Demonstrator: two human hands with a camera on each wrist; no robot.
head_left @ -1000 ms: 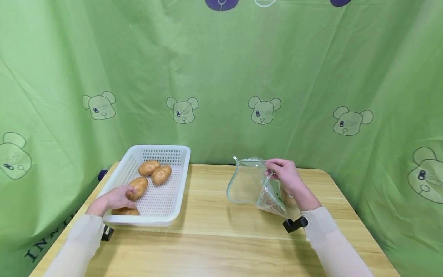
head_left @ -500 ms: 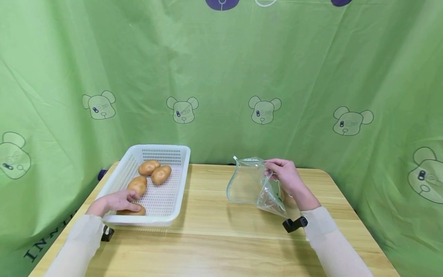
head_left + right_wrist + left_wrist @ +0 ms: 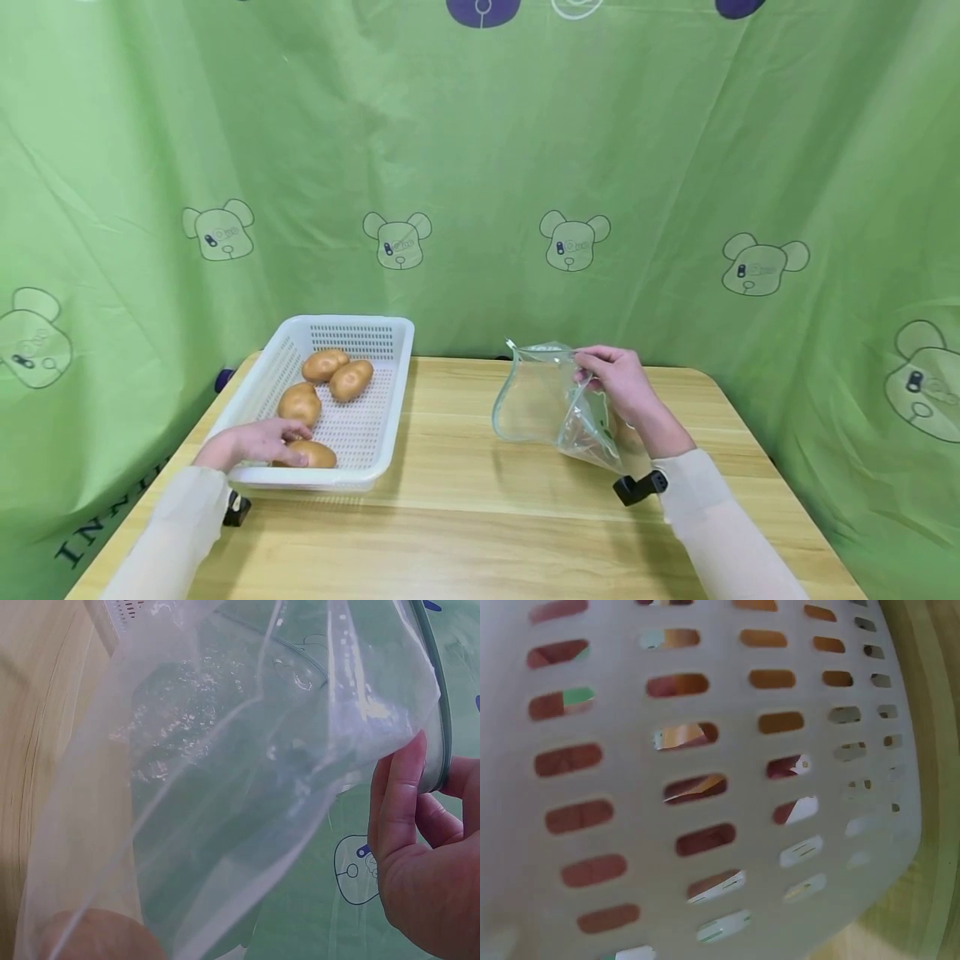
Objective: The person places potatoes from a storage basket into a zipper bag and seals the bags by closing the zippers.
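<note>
In the head view my left hand (image 3: 262,439) reaches into the near left corner of a white perforated basket (image 3: 407,358). Its thumb and fingers hold the near end of a potato (image 3: 315,454). Just beyond the fingers lies another potato (image 3: 299,404), and two more potatoes (image 3: 351,380) touch each other farther back. The basket wall (image 3: 652,870) covers most of the left wrist view, with hand and potato glimpsed through its slots. My right hand (image 3: 618,375) pinches the rim of a clear zip bag (image 3: 532,400), its mouth spread leftward. A potato (image 3: 101,937) shows low in the bag.
The wooden table (image 3: 450,533) carries the basket on the left and the bag on the right. A green curtain (image 3: 480,292) with bear-head prints hangs behind and at both sides. A black wrist device (image 3: 639,487) sits at my right wrist.
The near potato has shifted right under my left hand and shows more of itself now. My left hand has moved only slightly right. My right hand and the bag have stayed in place.
</note>
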